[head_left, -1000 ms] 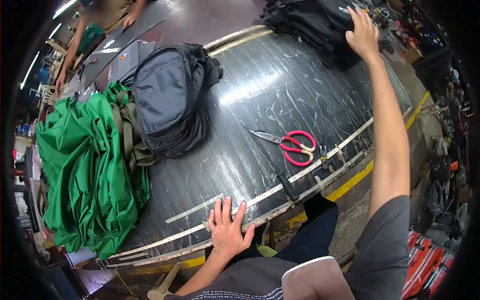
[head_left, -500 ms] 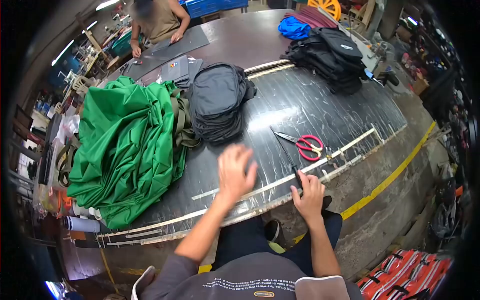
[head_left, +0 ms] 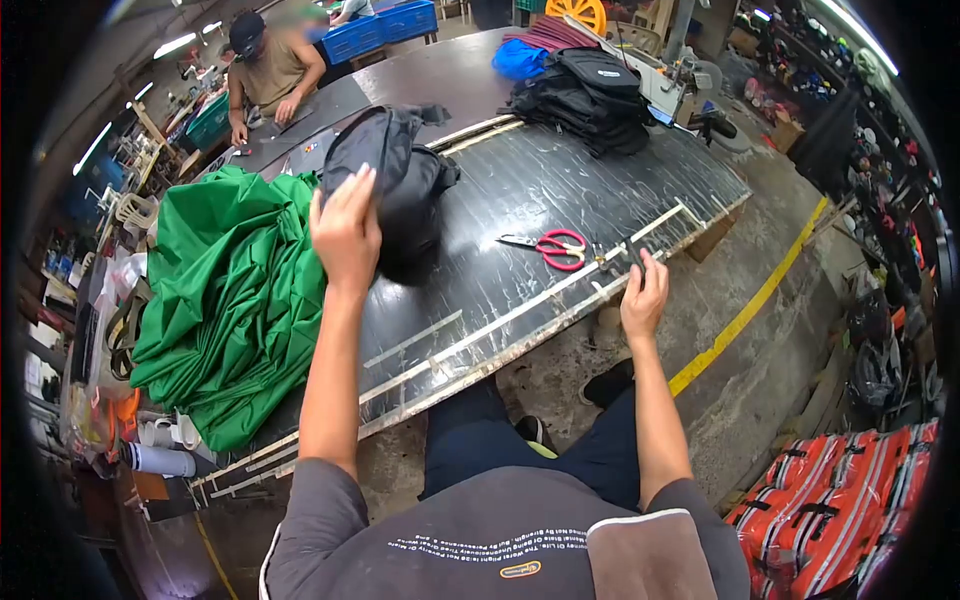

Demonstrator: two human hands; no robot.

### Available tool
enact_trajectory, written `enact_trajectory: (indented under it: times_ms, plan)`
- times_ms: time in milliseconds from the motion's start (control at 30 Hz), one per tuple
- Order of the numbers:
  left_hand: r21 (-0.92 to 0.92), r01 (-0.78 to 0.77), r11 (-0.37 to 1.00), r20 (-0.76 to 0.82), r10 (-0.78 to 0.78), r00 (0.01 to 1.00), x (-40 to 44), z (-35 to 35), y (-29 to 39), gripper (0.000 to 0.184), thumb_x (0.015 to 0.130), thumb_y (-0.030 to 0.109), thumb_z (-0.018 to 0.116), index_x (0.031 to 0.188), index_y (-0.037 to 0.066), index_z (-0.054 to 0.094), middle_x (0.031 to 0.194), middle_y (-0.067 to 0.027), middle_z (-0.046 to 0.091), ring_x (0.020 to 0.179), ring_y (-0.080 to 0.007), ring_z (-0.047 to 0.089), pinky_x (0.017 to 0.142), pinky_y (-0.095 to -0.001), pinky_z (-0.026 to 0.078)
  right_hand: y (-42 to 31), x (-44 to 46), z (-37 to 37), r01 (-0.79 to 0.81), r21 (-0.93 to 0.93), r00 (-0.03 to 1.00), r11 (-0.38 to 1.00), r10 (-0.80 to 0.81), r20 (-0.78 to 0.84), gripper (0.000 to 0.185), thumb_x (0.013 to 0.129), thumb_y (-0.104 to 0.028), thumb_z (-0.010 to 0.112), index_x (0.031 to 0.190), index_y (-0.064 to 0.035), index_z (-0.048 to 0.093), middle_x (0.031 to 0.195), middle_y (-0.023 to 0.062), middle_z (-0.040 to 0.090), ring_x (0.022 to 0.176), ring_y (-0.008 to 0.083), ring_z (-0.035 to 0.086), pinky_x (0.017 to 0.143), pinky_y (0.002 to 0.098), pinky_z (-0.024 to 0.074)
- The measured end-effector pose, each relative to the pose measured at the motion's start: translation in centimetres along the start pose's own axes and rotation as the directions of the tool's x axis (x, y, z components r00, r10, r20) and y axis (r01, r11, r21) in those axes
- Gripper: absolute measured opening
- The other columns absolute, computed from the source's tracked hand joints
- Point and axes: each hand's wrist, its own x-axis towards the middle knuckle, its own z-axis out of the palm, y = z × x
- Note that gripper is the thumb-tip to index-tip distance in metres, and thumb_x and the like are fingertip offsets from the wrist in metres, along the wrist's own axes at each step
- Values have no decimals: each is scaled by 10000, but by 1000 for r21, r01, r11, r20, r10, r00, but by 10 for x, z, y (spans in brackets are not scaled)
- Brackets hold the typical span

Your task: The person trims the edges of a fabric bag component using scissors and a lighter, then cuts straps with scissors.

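Note:
My left hand (head_left: 347, 232) is at the near left side of a black backpack (head_left: 395, 150), its fingers gripping the fabric. The pack is tilted up and slightly blurred, with dark bags under it. At the table's front edge, my right hand (head_left: 644, 296) is closed round a slim tool's black handle (head_left: 634, 254); its thin shaft is not clear here. Red-handled scissors (head_left: 562, 249) lie on the table just left of that hand. A heap of green fabric (head_left: 230, 300) sits to the left of my left hand.
More black backpacks (head_left: 585, 95) are piled at the far side beside a blue cloth bundle (head_left: 519, 60). Across the table (head_left: 520, 180) a person (head_left: 270, 75) works on a dark sheet. A white cylinder (head_left: 162, 460) lies at the left edge; orange bags (head_left: 820, 510) are at lower right.
My left hand has moved left and forward onto the black backpack, which is now tilted up. My right hand has lifted slightly with the slim tool, away from beside the scissors. The view has shifted.

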Motion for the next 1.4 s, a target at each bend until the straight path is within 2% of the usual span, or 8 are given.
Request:
enact_trajectory:
  times_ms: [367, 500, 600, 700, 800, 933, 1333, 1400]
  plan:
    - [-131, 165, 977, 669, -36, 742, -269, -144, 90, 429, 873, 94, 672, 1296, 146, 721, 1432, -64, 657, 1404, -348, 530, 1203, -628, 278, 83, 8, 49, -39, -357, 972, 933, 118, 204, 370, 976, -311, 674, 1318, -168, 685, 1206, 72, 637, 1206, 298, 583, 971, 507, 474]
    - [-223, 306, 925, 696, -68, 715, -235, -169, 88, 516, 787, 237, 744, 1285, 104, 714, 1377, -98, 681, 1388, -358, 539, 1212, -624, 245, 39, 15, 44, 59, -398, 981, 916, 21, 195, 403, 966, -310, 679, 1349, -186, 663, 1265, 48, 629, 1217, 283, 570, 964, 507, 453]
    - [-245, 323, 914, 475, -177, 862, -206, -138, 63, 394, 844, 262, 751, 1193, 81, 736, 1238, -131, 720, 1147, -368, 656, 1072, -524, 443, 6, 12, 55, 218, -168, 931, 961, -153, 333, 390, 979, -248, 648, 1360, -163, 648, 1293, 42, 633, 1219, 282, 570, 966, 478, 451]
    - [43, 557, 830, 491, -503, 711, -183, -79, 25, 407, 990, 377, 623, 1197, 44, 732, 1230, -201, 713, 1103, -402, 672, 983, -491, 515, -19, -1, 81, 287, -46, 866, 957, -239, 438, 393, 991, -252, 632, 1355, -105, 641, 1355, 72, 631, 1267, 297, 559, 1022, 486, 454]
    - [434, 628, 645, 575, -736, 358, -160, -19, -15, 595, 1031, 542, 499, 1256, 40, 726, 1284, -223, 699, 1216, -406, 655, 1017, -495, 518, -27, -16, 113, 229, -100, 853, 968, -150, 499, 399, 995, -265, 618, 1345, -73, 634, 1387, 105, 629, 1310, 321, 545, 1031, 546, 467]
    - [578, 643, 502, 538, -827, 163, -143, 27, -21, 640, 905, 627, 658, 1233, 85, 747, 1321, -189, 709, 1251, -363, 665, 1046, -472, 516, -48, -17, 119, 211, -291, 840, 933, -21, 542, 353, 947, -230, 629, 1256, -60, 637, 1233, 166, 648, 1198, 380, 570, 971, 575, 469]
    - [183, 963, 197, 536, -841, 70, -196, 70, -46, 750, 734, 311, 944, 1338, -16, 643, 1323, -208, 703, 1240, -324, 676, 1052, -424, 525, -63, -13, 68, 4, -241, 760, 971, 154, 631, 346, 870, -300, 756, 1017, 13, 749, 1025, 258, 729, 995, 442, 700, 897, 529, 550]
    - [-64, 995, 78, 595, -798, 100, -204, 76, -46, 574, 786, 219, 908, 1253, -38, 694, 1145, -143, 754, 987, -244, 719, 875, -374, 568, -69, -17, 49, -174, -141, 739, 975, 224, 636, 384, 892, -317, 747, 1041, 36, 736, 1011, 263, 746, 978, 428, 718, 903, 503, 550]
